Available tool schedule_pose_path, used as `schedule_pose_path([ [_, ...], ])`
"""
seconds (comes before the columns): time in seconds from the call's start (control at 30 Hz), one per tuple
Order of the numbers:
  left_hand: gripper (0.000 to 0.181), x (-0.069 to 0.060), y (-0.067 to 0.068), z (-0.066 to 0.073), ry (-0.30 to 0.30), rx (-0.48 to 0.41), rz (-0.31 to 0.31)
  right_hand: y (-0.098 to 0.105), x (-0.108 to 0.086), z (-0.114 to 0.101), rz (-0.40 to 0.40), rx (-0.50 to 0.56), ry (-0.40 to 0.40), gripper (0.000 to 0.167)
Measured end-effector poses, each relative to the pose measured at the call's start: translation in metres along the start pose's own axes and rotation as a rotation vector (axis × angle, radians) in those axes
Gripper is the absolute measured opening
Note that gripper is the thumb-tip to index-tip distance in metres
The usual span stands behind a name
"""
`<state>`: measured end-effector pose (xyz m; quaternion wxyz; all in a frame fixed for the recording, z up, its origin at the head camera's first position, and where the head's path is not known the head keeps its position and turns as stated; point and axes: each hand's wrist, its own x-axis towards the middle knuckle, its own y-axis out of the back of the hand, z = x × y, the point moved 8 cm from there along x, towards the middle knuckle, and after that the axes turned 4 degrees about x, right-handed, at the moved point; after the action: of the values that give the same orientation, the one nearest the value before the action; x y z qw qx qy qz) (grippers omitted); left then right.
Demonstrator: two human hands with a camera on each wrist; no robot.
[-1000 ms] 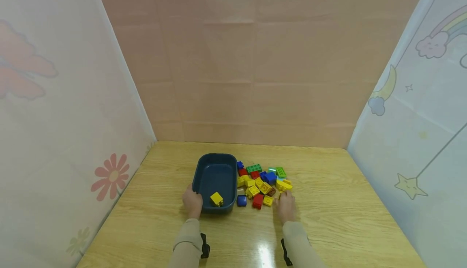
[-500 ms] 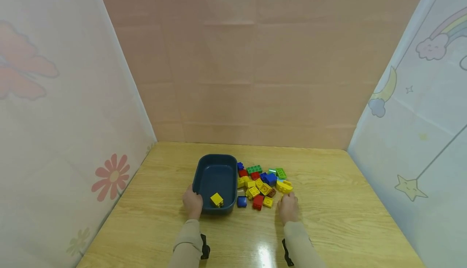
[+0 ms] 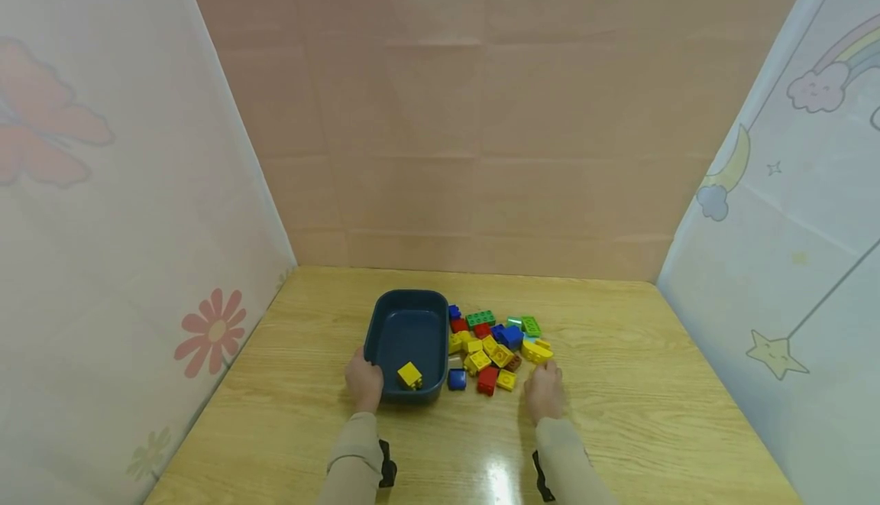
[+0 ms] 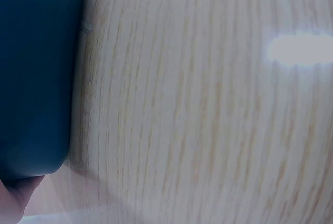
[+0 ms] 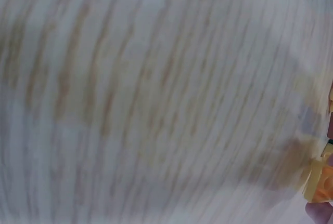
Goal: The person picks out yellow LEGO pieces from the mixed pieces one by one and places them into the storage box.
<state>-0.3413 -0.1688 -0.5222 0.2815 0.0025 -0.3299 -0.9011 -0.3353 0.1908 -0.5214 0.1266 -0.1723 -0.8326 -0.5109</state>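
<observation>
My left hand [image 3: 364, 381] grips the left wall of a dark blue box [image 3: 410, 337], near its front corner. Inside the box a yellow toy brick [image 3: 410, 375] lies toward the front. Only a bit of the left hand shows in the left wrist view, beside the box's corner [image 4: 36, 151]. My right hand [image 3: 545, 392] is just in front of the curved yellow piece [image 3: 537, 351], at the pile's right front. In the right wrist view, fingertips pinch a yellow brick [image 5: 319, 181], cut off by the frame; the hand hides it in the head view.
Against the box's right side spreads a pile of loose bricks, with a green brick [image 3: 480, 318] at the back, blue bricks [image 3: 511, 337] in the middle and a red brick [image 3: 487, 381] in front. A wooden table [image 3: 619, 383] carries everything. Printed cloth walls [image 3: 770, 276] flank it.
My right hand has drawn slightly right and back from the pile, then hardly moved in the last half second. The left hand and the box stay put.
</observation>
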Motion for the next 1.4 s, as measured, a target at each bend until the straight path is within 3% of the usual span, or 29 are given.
schedule_pose_path([
  [0.17, 0.038, 0.0, 0.0, 0.0, 0.001, -0.004, 0.005, 0.007, 0.002, -0.002, 0.029, -0.021, 0.001, 0.02],
  [0.3, 0.038, -0.001, 0.001, 0.0, 0.002, -0.007, 0.011, 0.014, 0.003, -0.005, 0.081, 0.005, 0.006, 0.016],
  [0.57, 0.037, -0.001, 0.002, 0.0, -0.01, -0.001, 0.032, 0.031, 0.004, -0.027, 0.323, 0.041, 0.246, 0.013],
  [0.63, 0.037, -0.001, 0.001, 0.0, -0.01, 0.001, 0.029, 0.032, 0.004, -0.032, 0.347, 0.056, 0.267, 0.012],
  [0.8, 0.038, -0.001, 0.001, -0.001, 0.008, 0.004, 0.011, 0.035, 0.006, -0.042, 0.374, 0.101, 0.273, 0.018],
  [0.93, 0.037, 0.0, 0.001, 0.0, 0.021, 0.006, 0.003, 0.037, 0.008, -0.056, 0.404, 0.115, 0.326, 0.015],
  [1.4, 0.037, 0.0, 0.004, 0.003, 0.006, -0.024, 0.014, 0.031, 0.007, -0.116, 0.36, 0.269, 0.505, 0.015],
])
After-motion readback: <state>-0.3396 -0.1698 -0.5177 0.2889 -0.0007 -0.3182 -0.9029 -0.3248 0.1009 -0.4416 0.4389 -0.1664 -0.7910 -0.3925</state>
